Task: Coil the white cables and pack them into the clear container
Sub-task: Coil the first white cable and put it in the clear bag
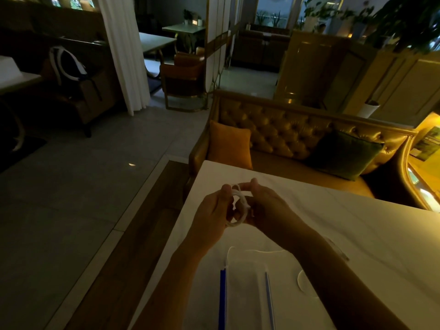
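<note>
— Holding a white cable (238, 206) between both hands above the white table (357, 225), wound into a small coil of several loops.

— Left hand (214, 210)?

— Closed on the coil's left side, thumb on top, fingers curled under the loops.

— And the right hand (264, 206)?

— Pinched on the coil's right side, thumb and forefinger together at the upper strand, remaining fingers folded against the loops. Raised clear of the tabletop, both forearms reaching in from the near edge.

— Clear container (247, 279)?

— Sitting on the table nearer than the hands, between the two forearms, see-through with blue edges along its left and right sides. Hard to tell in the dim light whether open or lidded.

— Anything else white down there?

— Second white cable (257, 250), thin, lying loose across the container's far end, curving down at its left. Round clear disc (302, 281) just right of the container, partly hidden by the right forearm.

— Beyond the table?

— Tufted gold sofa (285, 129) with an orange cushion (229, 144) and a green cushion (345, 153).
</note>
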